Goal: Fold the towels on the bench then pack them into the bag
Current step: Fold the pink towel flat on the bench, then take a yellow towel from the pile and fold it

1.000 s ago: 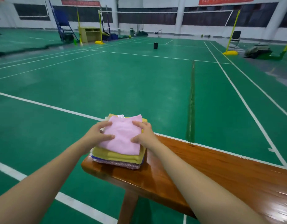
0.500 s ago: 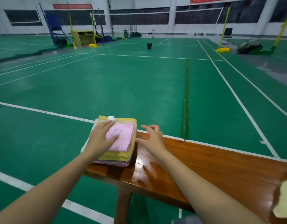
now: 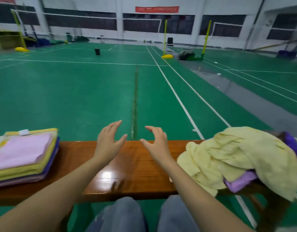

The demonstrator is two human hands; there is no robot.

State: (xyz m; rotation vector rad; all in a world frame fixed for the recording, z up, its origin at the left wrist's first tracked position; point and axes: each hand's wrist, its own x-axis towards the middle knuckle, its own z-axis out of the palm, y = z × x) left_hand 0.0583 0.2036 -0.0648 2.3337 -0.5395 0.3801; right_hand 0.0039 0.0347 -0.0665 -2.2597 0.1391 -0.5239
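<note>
Nearest, a person's knees (image 3: 124, 215) in blue jeans sit at the near edge of the wooden counter (image 3: 136, 166), so the work lies straight ahead of them. Both forearms reach out over its bare middle. The left grip (image 3: 109, 143) and the right grip (image 3: 158, 144) hover above the far edge, fingers spread and lightly curved, palms facing each other, holding nothing and touching no cloth.

At the left end lies the folded stack (image 3: 27, 166), edges squared, with a pink towel (image 3: 22, 149) on top, set aside there to keep the middle free as a folding space. At the right end sits the loose heap: a crumpled yellow towel (image 3: 236, 158) draped over a purple towel (image 3: 239, 182), not yet folded. By my judgement the next reach goes right, to draw the yellow one onto the free stretch. No bag is in view.

Beyond the counter runs the green court floor (image 3: 77, 97), with a small black bin (image 3: 97, 51) and yellow net posts (image 3: 164, 37) far off.
</note>
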